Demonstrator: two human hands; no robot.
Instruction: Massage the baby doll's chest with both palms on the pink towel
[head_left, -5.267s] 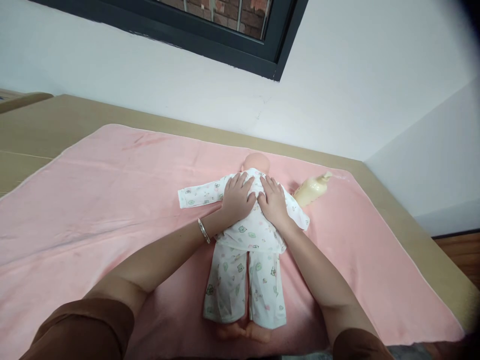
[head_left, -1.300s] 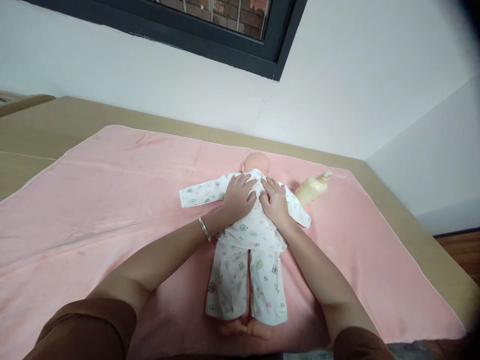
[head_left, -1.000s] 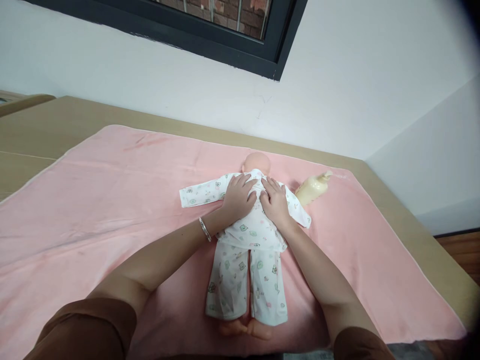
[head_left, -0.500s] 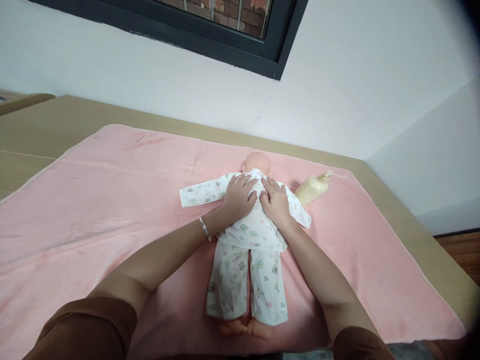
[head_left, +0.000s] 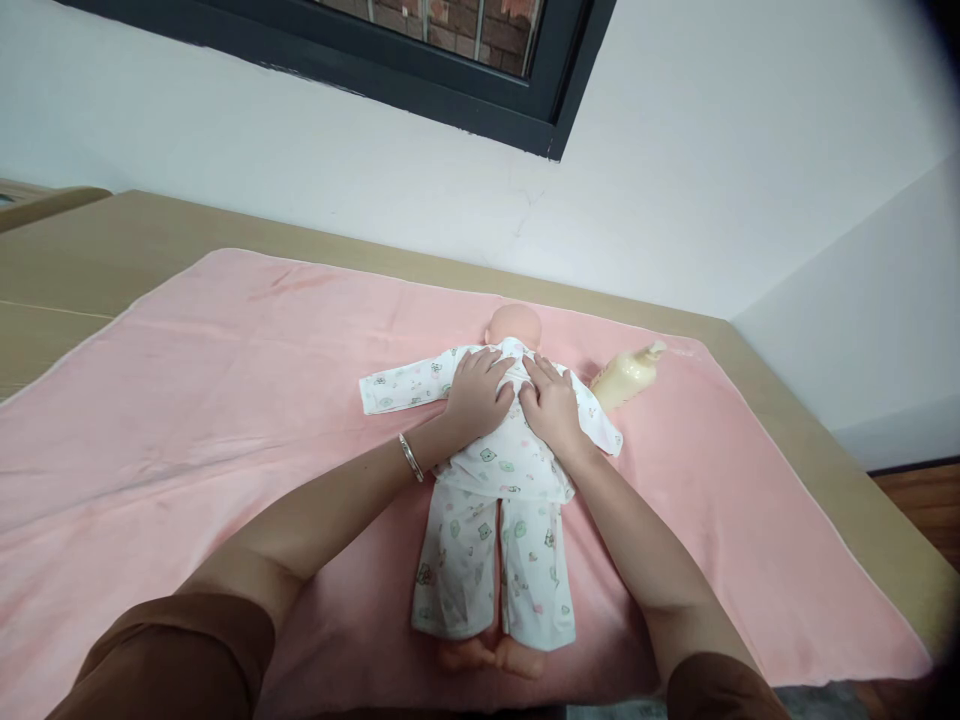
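Note:
A baby doll [head_left: 513, 325] in white printed pyjamas [head_left: 495, 540] lies on a pink blanket [head_left: 225, 390], head towards the wall, bare feet towards me. My left hand [head_left: 475, 394] rests flat on the doll's upper body, fingers spread, with a silver bangle on the wrist. My right hand [head_left: 551, 400] lies flat beside it, fingers stretched towards the neck. The two hands almost touch. Neither hand holds anything. One pyjama sleeve stretches out to the left.
A cream bottle with a pump top [head_left: 624, 377] lies on the blanket just right of the doll's shoulder. The blanket covers a tan table [head_left: 97, 250] that stands against a white wall under a dark window frame [head_left: 465, 100]. Wooden floor shows at far right.

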